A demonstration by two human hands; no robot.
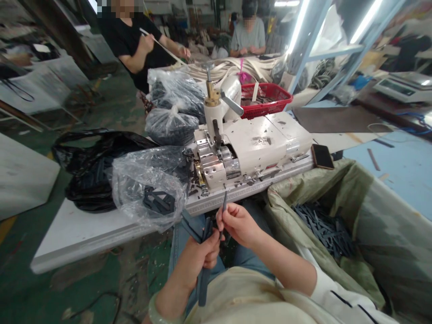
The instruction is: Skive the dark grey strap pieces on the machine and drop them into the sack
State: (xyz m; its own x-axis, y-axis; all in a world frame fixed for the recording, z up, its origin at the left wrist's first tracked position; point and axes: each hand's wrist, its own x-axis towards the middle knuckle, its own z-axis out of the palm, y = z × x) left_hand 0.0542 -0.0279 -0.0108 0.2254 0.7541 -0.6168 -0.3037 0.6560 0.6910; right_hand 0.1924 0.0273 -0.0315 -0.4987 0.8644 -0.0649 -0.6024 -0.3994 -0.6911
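Observation:
My left hand [204, 253] is closed around a small bunch of dark blue-grey strips [203, 288], which stick out above and below the fist. Between the thumb and fingers of my right hand [238, 222] a single dark strip [225, 201] is pinched, pointing upward. Both hands are close together over my lap, just in front of the table edge. Beyond them stands a cream-coloured leather skiving machine [259, 139] with a metal working head [212, 168]. Left of it, an open clear plastic bag [148, 180] holds more dark strips.
A black plastic bag [97, 171] lies at the table's left. Tied clear bags [173, 123] and a red basket [266, 101] stand behind the machine. At right are a phone [322, 156] and a green fabric-lined bin [381, 229] of strips. Two people work at the back.

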